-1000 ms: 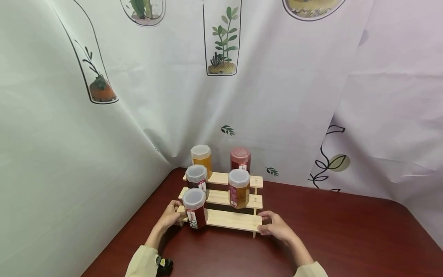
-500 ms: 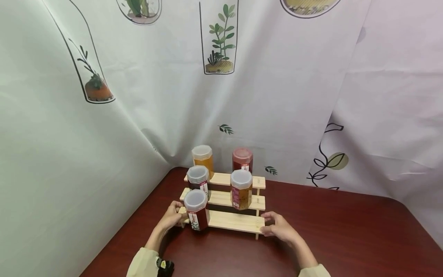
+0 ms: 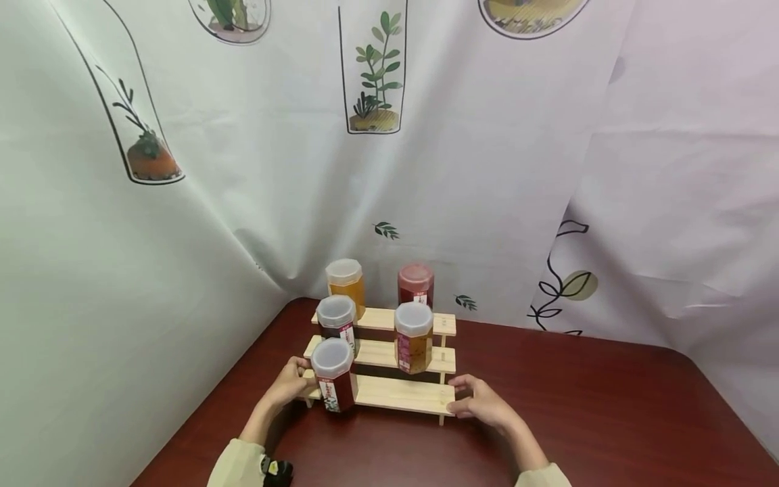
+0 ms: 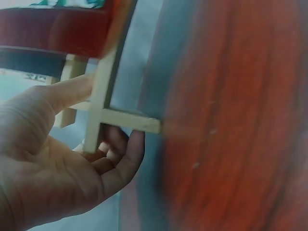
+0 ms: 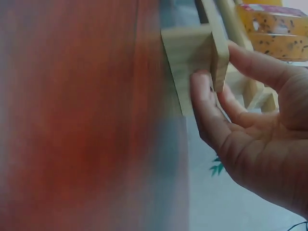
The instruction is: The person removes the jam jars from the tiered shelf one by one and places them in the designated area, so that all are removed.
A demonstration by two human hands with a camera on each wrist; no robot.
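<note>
The person wears long, pale cream sleeves. The left sleeve [image 3: 236, 463] has soft folds and is the same light colour all over. The right sleeve [image 3: 544, 475] matches it, but only its end shows at the bottom. Both stop partway up the arm, so the wrists are bare. A small black thing [image 3: 278, 472] sits by the end of the left sleeve, with a little yellow mark on it. The left hand [image 3: 289, 384] and the right hand [image 3: 481, 400] are bare, with thin lines across the palms.
</note>
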